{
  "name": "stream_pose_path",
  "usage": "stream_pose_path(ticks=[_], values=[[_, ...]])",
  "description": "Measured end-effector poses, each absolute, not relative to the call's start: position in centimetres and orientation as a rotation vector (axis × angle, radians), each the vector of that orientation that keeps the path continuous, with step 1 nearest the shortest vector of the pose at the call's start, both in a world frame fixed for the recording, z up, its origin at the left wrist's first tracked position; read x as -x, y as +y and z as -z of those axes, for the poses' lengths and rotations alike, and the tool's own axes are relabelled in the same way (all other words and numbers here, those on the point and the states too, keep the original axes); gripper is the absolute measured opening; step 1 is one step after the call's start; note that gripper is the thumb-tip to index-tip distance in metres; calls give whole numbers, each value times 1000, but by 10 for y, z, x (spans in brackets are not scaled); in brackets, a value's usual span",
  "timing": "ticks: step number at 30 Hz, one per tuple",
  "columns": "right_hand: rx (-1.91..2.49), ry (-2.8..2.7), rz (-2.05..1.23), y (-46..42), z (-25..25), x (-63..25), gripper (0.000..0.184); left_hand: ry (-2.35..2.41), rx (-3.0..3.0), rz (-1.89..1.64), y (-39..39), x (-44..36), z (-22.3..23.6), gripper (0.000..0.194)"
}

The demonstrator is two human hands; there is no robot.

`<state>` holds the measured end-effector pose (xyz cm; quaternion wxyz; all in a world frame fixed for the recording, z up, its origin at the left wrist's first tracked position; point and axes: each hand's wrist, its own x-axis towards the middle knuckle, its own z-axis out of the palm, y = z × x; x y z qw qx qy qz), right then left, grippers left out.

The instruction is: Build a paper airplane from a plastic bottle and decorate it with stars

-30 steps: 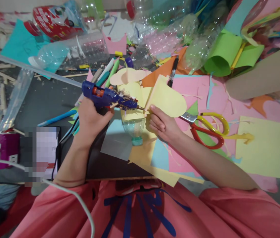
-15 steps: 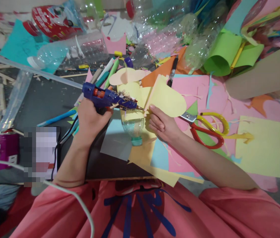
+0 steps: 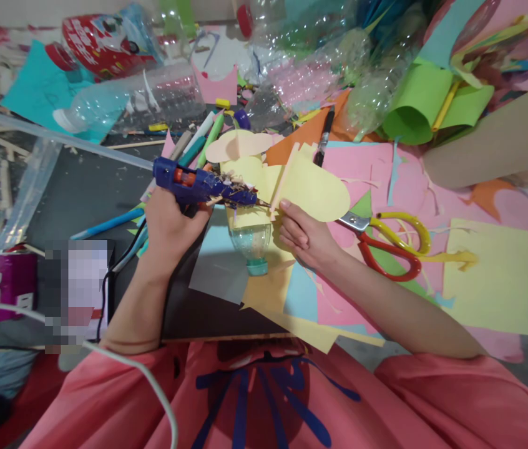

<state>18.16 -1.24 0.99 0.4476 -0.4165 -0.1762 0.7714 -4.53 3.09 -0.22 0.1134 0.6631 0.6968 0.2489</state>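
Observation:
My left hand (image 3: 170, 218) is wrapped round a blue hot glue gun (image 3: 198, 184), a long clear glue stick running out of its back. Dried strands cling to the gun's front, and its nozzle points right, at the edge of a pale yellow paper cutout (image 3: 317, 187). My right hand (image 3: 304, 234) pinches that cutout by its lower left corner, close to the nozzle tip; a folded strip runs along its left side. Just behind the nozzle lies a clear bottle with a green cap (image 3: 257, 267), wrapped in yellow paper (image 3: 245, 217). A peach rounded paper piece (image 3: 240, 144) sits at its far end.
Scissors with yellow and red handles (image 3: 392, 246) lie right of my right hand on pink paper (image 3: 362, 162). Clear plastic bottles (image 3: 137, 96) crowd the back. Several markers (image 3: 212, 137) lie behind the gun. Another person's arm (image 3: 498, 137) reaches in from the right.
The yellow cutout has turned slightly, its upper left strip tilting a little rightward. The gun has shifted very slightly left. Both hands keep their grips.

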Motion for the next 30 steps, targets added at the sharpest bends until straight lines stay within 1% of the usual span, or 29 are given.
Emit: stream_pose_path(ticks=[13, 17, 22, 27, 30], values=[[1035, -497, -1908, -13, -7, -182, 59, 2082, -1994, -809, 33, 47, 3, 28], [994, -514, -1906, -14, -6, -183, 57, 2086, -1981, -799, 33, 46, 2, 28], [1009, -542, -1911, -14, -5, -183, 62, 2087, -1971, -793, 34, 47, 3, 29], [963, -528, -1930, -14, -5, -183, 54, 2073, -1962, -805, 34, 48, 3, 29], [961, -533, -1930, -14, -5, -183, 54, 2055, -1953, -764, 34, 49, 4, 28]])
